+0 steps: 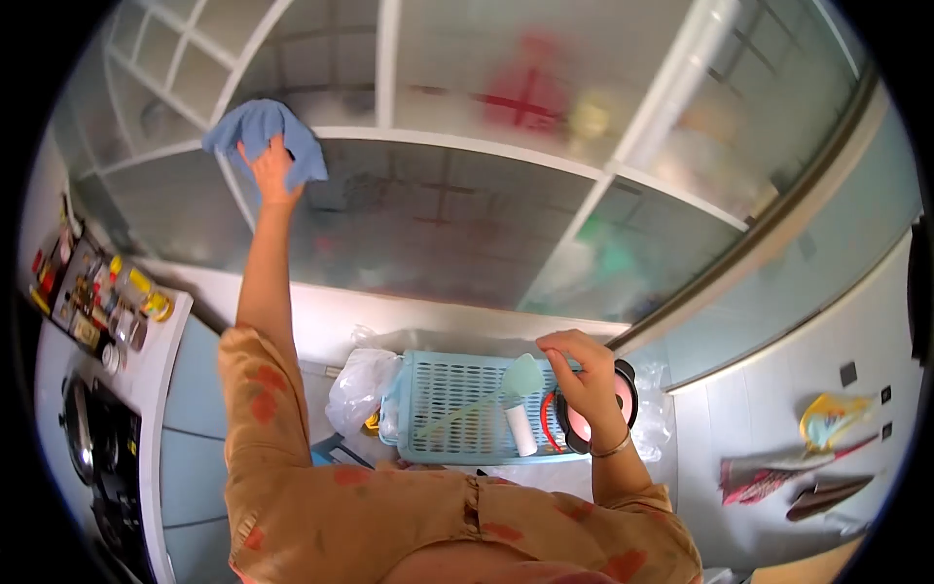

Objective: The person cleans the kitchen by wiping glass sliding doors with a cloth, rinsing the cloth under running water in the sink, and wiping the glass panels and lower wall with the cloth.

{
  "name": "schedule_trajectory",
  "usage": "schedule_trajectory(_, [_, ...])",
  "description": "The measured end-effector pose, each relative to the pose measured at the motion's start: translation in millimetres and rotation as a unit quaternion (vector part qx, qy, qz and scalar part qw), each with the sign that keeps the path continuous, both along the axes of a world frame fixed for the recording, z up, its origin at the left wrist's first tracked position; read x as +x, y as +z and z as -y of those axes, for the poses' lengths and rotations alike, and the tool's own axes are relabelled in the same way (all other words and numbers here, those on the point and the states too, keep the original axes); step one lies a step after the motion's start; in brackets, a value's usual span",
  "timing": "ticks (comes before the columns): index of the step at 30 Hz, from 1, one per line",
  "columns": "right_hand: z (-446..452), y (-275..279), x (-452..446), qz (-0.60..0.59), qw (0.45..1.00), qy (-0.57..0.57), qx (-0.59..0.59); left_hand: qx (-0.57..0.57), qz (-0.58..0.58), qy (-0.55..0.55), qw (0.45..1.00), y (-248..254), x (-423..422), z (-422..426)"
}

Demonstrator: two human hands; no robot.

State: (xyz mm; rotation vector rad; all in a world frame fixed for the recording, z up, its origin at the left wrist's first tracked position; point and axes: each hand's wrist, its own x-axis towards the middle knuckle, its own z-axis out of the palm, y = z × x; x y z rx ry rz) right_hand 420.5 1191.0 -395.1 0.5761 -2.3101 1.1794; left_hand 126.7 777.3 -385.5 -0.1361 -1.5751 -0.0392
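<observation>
My left hand (269, 173) is stretched up to a white-framed frosted glass panel (409, 219) and presses a blue cloth (255, 119) against it. The cloth is bunched under and around my fingers, near a crossing of the white bars. My right hand (582, 372) hangs lower down with nothing visible in it. Its fingers are extended and close together, above the right end of a light blue plastic basket (457, 456). Partly behind that hand and wrist is a dark-rimmed pot (629, 399) with a pink inside and a red handle.
A pale green long-handled utensil (523, 378) and a white cylinder (520, 430) lie on the basket. Left of it sits a white plastic bag (362, 394). A counter (161, 360) at far left carries several bottles and a lidded pan (78, 428). Cloths (769, 477) hang at the right.
</observation>
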Motion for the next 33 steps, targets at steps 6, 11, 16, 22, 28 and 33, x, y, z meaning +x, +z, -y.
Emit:
schedule_trajectory(6, [-62,-21,40,0.063,0.99,-0.099,-0.075,-0.021,0.239,-0.043,0.97,-10,24,-176])
schedule_trajectory(11, [-114,-29,68,0.052,0.983,-0.141,-0.105,-0.22,0.358,-0.149,0.895,7,64,-336])
schedule_trajectory(16, [-174,-46,107,0.045,0.967,-0.21,-0.14,-0.309,0.314,-0.254,0.861,31,68,-483])
schedule_trajectory(22, [-233,-66,153,0.06,0.942,-0.284,-0.168,-0.288,-0.002,-0.307,0.907,60,72,-635])
schedule_trajectory(28, [-266,-98,174,0.086,0.909,-0.305,-0.271,-0.386,-0.006,-0.248,0.888,-34,60,-658])
schedule_trajectory(33, [-270,-97,170,0.122,0.919,-0.273,-0.259,-0.459,0.464,-0.386,0.652,-180,56,-603])
